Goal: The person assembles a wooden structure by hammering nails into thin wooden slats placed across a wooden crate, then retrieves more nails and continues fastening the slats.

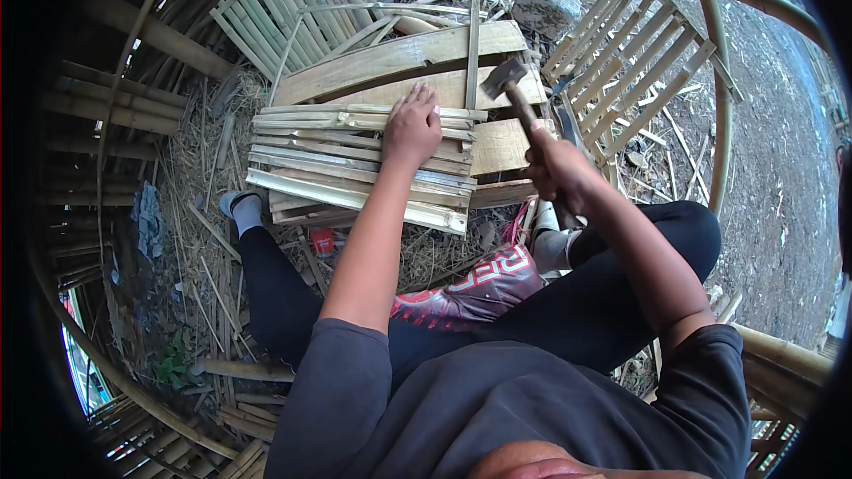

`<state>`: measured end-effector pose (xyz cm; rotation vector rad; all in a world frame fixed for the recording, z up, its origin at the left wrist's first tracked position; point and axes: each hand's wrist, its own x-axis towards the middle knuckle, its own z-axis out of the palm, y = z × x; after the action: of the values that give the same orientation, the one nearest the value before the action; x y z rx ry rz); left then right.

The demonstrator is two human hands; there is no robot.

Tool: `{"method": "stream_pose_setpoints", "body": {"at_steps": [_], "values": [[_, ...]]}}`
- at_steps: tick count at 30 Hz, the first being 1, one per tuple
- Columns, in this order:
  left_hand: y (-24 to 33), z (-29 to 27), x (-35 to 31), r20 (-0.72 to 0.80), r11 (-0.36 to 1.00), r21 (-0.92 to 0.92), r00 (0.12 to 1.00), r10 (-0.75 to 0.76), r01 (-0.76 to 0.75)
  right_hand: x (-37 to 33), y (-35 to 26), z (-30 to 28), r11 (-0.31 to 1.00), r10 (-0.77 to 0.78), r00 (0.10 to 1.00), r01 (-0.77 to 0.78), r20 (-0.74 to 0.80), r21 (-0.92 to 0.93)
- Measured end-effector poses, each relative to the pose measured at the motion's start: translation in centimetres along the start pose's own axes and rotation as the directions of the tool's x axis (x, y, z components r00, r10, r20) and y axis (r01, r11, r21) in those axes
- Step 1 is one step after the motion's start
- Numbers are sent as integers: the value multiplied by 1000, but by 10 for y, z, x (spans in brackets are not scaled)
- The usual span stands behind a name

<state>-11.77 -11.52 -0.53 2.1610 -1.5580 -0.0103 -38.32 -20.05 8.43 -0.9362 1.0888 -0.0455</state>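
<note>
My right hand [564, 168] is wrapped round the wooden handle of a hammer [522, 108]. Its dark metal head is raised over the right part of the wide wooden boards [399, 60]. Against the top slats of a bamboo slat panel [355, 164] lies my left hand [413, 127], its fingers stretched out toward the far side. The panel's pale split slats run side to side, resting on the boards in front of me. A narrow upright strip [472, 53] crosses the boards close to the hammer head. No nail can be made out.
Slatted bamboo panels stand at the far left [297, 13] and far right [630, 62]. Beyond the boards sits a concrete block [546, 7]. A printed sack [488, 288] lies by my legs, a red cup [322, 240] nearby. Bamboo poles [710, 80] and scraps surround the spot.
</note>
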Motion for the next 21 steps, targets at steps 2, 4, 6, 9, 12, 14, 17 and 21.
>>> {"method": "stream_pose_setpoints", "body": {"at_steps": [2,4,6,9,12,14,17,21], "values": [[1,0,1,3,1000,6,1000,1,-2,-1,-6,-7,999,-24,999,25,-31,37],[2,0,1,6,1000,11,1000,6,-6,-1,-6,-7,998,-46,998,48,-45,48],[2,0,2,2,1000,22,1000,7,-7,-1,-4,-6,998,-53,997,51,-58,-43],[1,-1,0,13,1000,12,1000,-3,3,-7,1,14,935,-106,982,46,-155,-352],[1,-2,1,11,1000,17,1000,4,-4,-5,12,12,812,-278,949,149,-150,-564],[3,-1,2,16,1000,18,1000,1,-1,-8,10,12,647,-399,909,189,-117,-739],[4,-1,2,23,1000,17,1000,-3,2,-8,7,11,585,-430,899,208,-83,-784],[-4,-1,-2,13,1000,7,1000,-15,15,-28,1,18,498,-595,803,337,-31,-799]]}}
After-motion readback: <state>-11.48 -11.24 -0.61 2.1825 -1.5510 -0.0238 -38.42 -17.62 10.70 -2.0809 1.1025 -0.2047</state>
